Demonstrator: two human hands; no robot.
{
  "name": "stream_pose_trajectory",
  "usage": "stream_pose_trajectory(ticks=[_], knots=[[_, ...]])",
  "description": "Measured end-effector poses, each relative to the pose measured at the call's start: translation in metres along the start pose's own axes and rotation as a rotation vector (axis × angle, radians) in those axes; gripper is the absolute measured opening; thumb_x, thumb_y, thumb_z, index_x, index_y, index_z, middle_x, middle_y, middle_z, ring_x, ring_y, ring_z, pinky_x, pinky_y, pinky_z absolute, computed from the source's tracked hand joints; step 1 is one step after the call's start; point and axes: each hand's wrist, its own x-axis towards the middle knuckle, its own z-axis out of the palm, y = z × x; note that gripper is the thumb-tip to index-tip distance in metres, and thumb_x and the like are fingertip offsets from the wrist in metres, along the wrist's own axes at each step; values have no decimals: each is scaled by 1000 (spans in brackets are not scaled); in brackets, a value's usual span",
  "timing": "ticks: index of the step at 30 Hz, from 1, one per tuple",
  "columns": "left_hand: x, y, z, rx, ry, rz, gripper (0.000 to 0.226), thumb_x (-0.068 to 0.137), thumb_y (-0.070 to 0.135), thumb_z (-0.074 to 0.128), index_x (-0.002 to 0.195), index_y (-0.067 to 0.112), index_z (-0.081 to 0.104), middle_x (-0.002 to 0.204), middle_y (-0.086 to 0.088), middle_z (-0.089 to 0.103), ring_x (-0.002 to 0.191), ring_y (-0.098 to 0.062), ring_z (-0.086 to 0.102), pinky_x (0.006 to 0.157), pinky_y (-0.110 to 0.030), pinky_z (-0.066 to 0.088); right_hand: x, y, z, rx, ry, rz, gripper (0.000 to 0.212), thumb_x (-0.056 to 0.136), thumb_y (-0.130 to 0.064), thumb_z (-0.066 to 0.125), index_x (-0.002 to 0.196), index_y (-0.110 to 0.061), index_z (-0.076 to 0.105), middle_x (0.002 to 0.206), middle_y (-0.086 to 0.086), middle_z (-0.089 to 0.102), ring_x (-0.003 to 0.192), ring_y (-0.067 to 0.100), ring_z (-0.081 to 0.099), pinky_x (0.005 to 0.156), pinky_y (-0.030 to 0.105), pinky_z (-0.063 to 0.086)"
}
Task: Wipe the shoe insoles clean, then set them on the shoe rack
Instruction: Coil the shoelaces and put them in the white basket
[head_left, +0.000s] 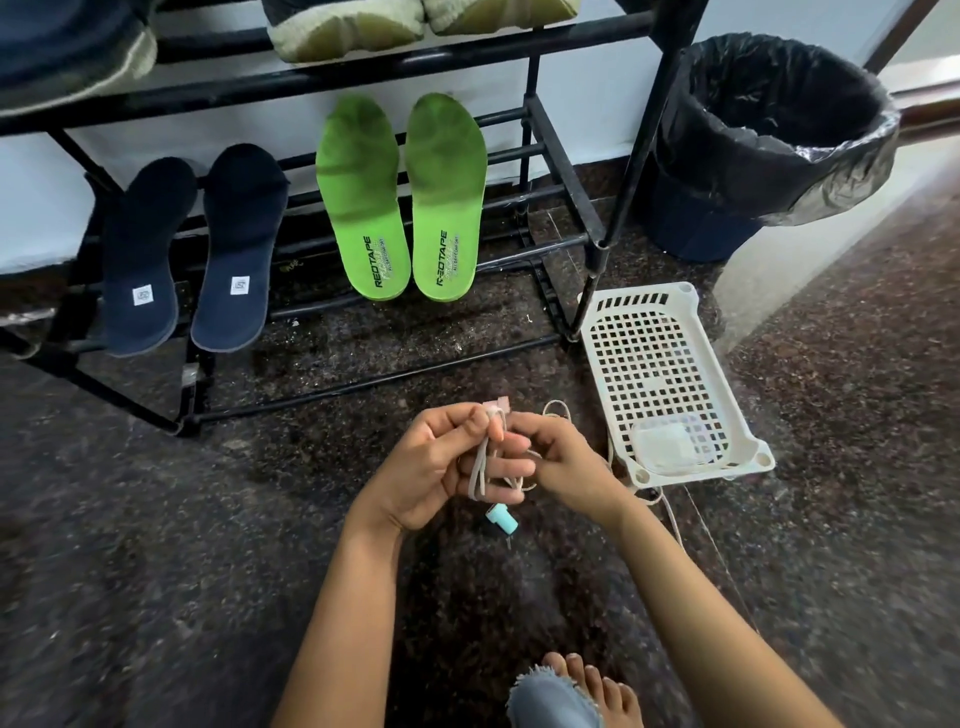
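Spreading dark and speckled, the floor (130, 545) held a shoe rack (311, 77) bearing green insoles (363, 208), a white basket (649, 364), a lined bin (691, 228); left hand (431, 467) and right hand (566, 462) pinched a cord (480, 467).

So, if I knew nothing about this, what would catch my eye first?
The bright green insoles jump out first, lying on the lower bars of the black shoe rack, with a dark blue pair to their left. Nearer the camera, the left hand and right hand both hold a pale cord, with a white basket on the floor to their right.
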Motion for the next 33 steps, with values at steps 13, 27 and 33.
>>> stream_pose_trajectory(ticks=[13, 27, 33], knots=[[40, -19, -9, -149, 284, 164, 18, 88, 20, 55, 83, 8, 67, 116, -13, 69, 113, -37, 63, 86, -56, 54, -27, 18, 23, 198, -68, 252, 28, 100, -15, 41, 98, 0, 64, 84, 12, 72, 82, 24, 68, 82, 27, 49], [27, -40, -10, 291, 132, 27, 34, 94, 23, 60, 101, -9, 67, 107, -12, 72, 105, -20, 65, 98, -49, 50, 21, -101, -40, 302, 145, 204, 29, 99, -9, 41, 85, 5, 62, 72, 16, 68, 53, 20, 61, 53, 21, 52], [12, -41, -11, 145, -16, -27, 40, 74, 54, 77, 83, 15, 76, 96, -14, 73, 116, -34, 62, 92, -53, 53, 64, -74, -57, 500, 367, 345, 28, 100, -12, 39, 98, 2, 62, 85, 14, 71, 66, 15, 69, 64, 25, 58]])
